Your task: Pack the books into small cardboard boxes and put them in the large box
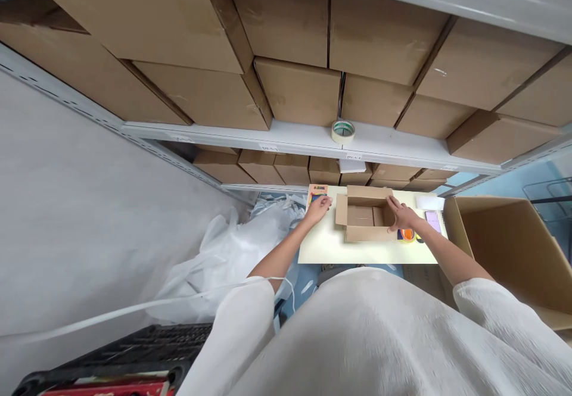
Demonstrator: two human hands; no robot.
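An open cardboard box [369, 233] stands on the pale tabletop with its flaps spread and nothing visible inside. My right hand [403, 216] is at the box's right end, thumb and fingers spread along that edge and gripping it. To the left of the box, apart from it, is my left hand [319, 210]. Its fingers are curled together; whatever is in them is too small to make out. Partly under that hand lies a colourful printed packet [319, 190]. A roll of orange tape [407, 235] lies beside my right wrist.
A phone [432, 221] and a white block [427, 203] lie on the table's [330, 250] right side. A large open carton [504, 247] stands further right. Shelves of cartons [297, 92] rise ahead, with a tape roll [343, 132] on the ledge. Plastic wrap [241, 253] fills the left.
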